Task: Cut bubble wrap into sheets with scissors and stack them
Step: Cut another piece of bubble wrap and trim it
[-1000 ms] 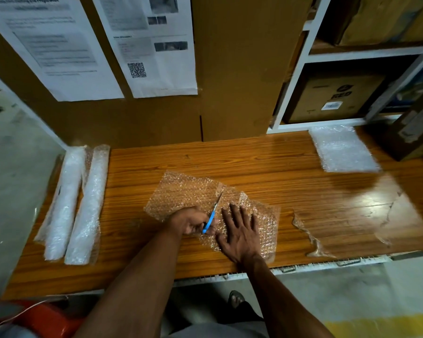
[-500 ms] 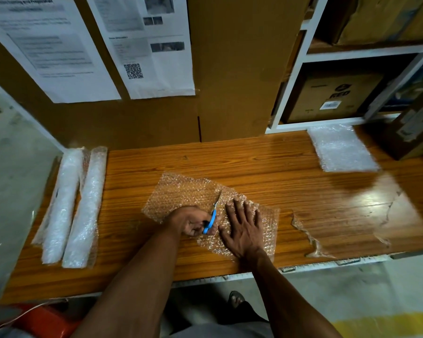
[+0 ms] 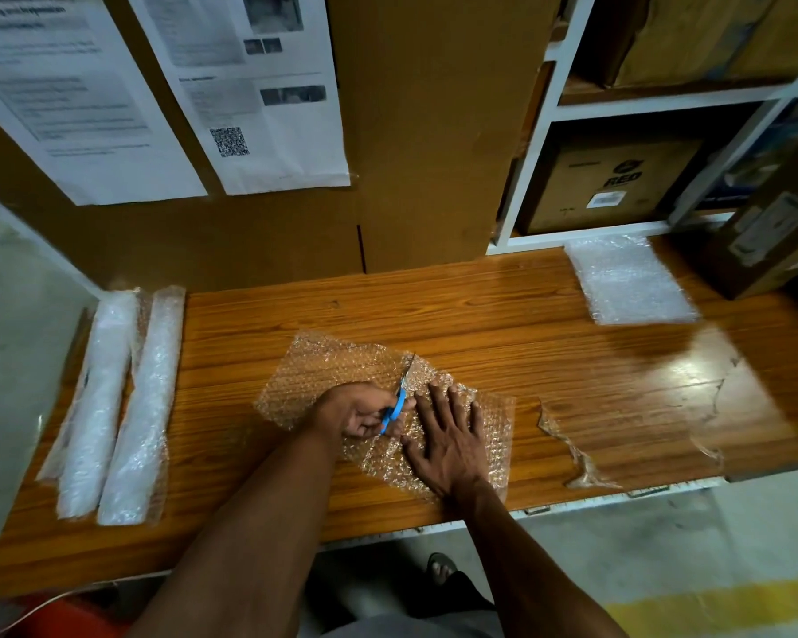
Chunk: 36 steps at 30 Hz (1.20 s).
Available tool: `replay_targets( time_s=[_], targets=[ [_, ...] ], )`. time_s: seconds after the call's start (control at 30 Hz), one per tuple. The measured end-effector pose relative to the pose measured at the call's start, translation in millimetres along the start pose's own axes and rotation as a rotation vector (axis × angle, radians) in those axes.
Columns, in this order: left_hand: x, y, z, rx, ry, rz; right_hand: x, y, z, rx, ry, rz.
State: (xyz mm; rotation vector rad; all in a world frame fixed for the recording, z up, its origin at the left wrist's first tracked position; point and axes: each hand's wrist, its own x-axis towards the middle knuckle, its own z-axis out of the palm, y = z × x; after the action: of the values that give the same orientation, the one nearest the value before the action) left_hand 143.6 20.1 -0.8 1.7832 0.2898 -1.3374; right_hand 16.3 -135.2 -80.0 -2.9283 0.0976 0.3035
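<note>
A clear bubble wrap sheet (image 3: 323,375) lies flat on the wooden table (image 3: 434,310), near its front edge. My left hand (image 3: 355,409) grips blue-handled scissors (image 3: 397,402), whose blades point away from me into the middle of the sheet. My right hand (image 3: 450,435) presses flat on the sheet's right part, fingers spread, just right of the scissors. A stack of cut bubble wrap sheets (image 3: 627,278) sits at the table's back right.
Two bubble wrap rolls (image 3: 116,398) lie side by side at the table's left end. Cardboard panels with taped papers (image 3: 249,85) stand behind the table. White shelves with boxes (image 3: 609,181) are at the right. A peeling clear film (image 3: 577,453) curls up on the table's right front.
The scissors in my left hand have edged a little farther along the cut into the sheet. My right hand stays pressed on the sheet.
</note>
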Motion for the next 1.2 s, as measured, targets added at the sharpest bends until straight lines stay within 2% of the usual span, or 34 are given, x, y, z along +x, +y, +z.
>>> replay_targets(
  time_s=[0.2,0.6,0.73,0.93,1.0,1.2],
  targets=[
    [9,-1,2,-0.047,0.104,0.049,0,0,0,-0.003,-0.002,0.003],
    [-18,-18,-28,-0.287,0.064,0.164,-1,11,-6,0.026,0.016,0.041],
    [-22,-25,-39,-0.303,0.151,0.205,-8,18,-7,0.070,0.060,0.038],
    [-25,-38,-48,0.315,0.661,0.145,-24,19,-16,0.122,0.144,0.116],
    [-33,-39,-42,0.452,0.742,0.124,-30,21,-15,0.108,0.123,0.160],
    [-39,-40,-20,0.655,0.900,0.135,-44,24,-17,0.114,0.129,0.232]
  ],
)
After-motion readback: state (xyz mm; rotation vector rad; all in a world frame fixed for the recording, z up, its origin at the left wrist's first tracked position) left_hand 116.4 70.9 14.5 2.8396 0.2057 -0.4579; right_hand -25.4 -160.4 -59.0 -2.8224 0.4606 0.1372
